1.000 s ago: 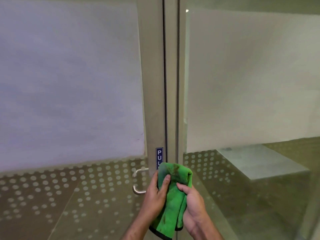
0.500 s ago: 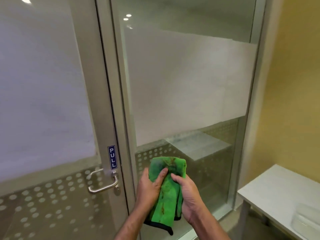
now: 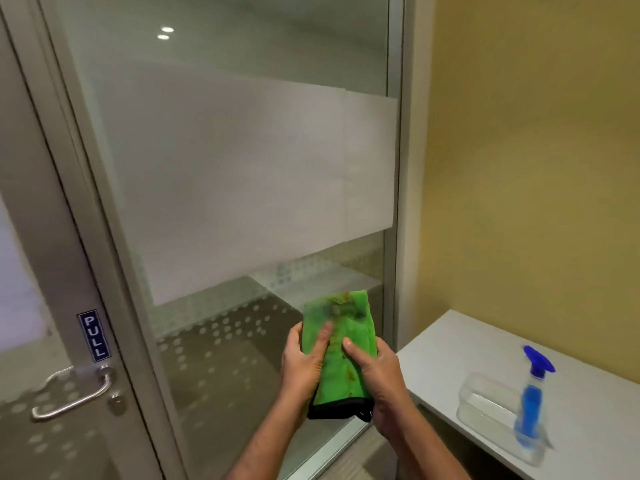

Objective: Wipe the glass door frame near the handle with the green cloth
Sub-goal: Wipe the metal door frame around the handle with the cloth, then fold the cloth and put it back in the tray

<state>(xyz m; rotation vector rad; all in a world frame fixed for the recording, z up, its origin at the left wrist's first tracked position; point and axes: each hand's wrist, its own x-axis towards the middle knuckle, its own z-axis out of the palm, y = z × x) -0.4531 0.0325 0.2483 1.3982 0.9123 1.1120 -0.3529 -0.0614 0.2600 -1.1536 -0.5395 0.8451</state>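
Note:
The green cloth (image 3: 341,344), folded, black-edged and stained brown, is held upright in both hands in front of the fixed glass panel. My left hand (image 3: 303,367) grips its left side with the thumb across the front. My right hand (image 3: 375,375) grips its right side. The grey door frame (image 3: 65,244) runs down the left, with a blue PULL sticker (image 3: 94,336) and a metal lever handle (image 3: 69,398) below it. The cloth is well to the right of the handle and touches nothing on the door.
A white table (image 3: 460,344) stands at the right against the yellow wall (image 3: 536,168). On it are a clear plastic box (image 3: 485,405) and a blue spray bottle (image 3: 531,403). The frosted glass panel (image 3: 242,168) fills the middle.
The view has swung right: the handle and frame have slid to the left edge, and the table with the bottle has come into view. Both hands keep hold of the cloth.

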